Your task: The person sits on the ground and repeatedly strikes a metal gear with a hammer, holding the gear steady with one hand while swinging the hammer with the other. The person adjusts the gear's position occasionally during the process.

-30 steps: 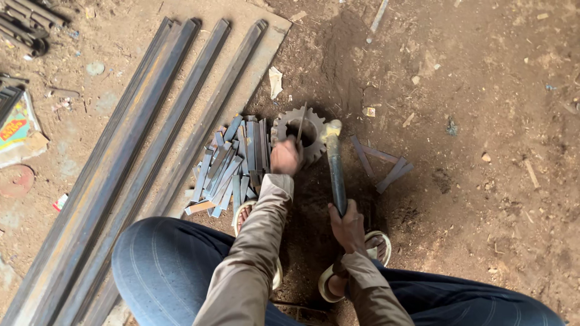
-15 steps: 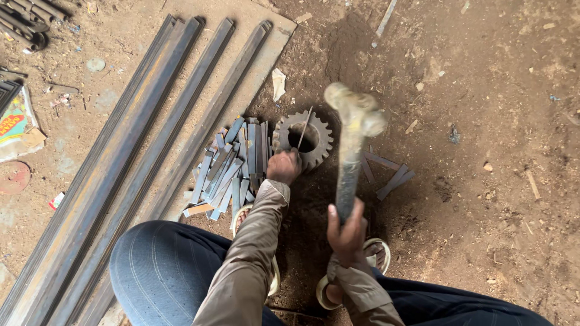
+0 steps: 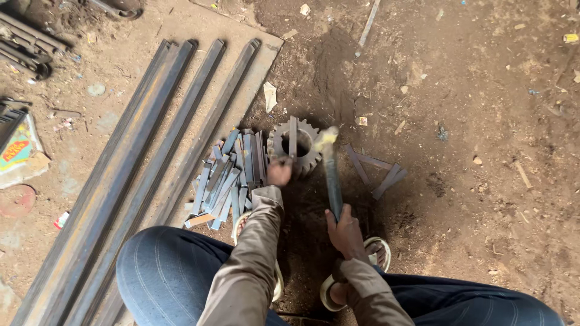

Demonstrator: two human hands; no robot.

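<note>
A toothed steel gear [image 3: 308,158] lies flat on the dirt in front of me. A short flat metal strip [image 3: 293,134] stands across its central hole. My left hand [image 3: 279,172] grips the strip's near end at the gear's rim. My right hand [image 3: 345,231] is closed around the handle of a hammer [image 3: 329,172]. The hammer's head is blurred and sits low, right at the gear's right edge. A pile of several short flat strips [image 3: 226,178] lies just left of the gear.
Three long steel bars [image 3: 151,157] run diagonally on a board at the left. A few loose strips [image 3: 377,172] lie right of the gear. My knees and sandalled feet [image 3: 362,271] are at the bottom. Scrap metal [image 3: 27,51] sits at top left.
The hammer was down by the gear, rose high half a second ago, and has now swung back down to the gear. My left hand stayed on the strip.
</note>
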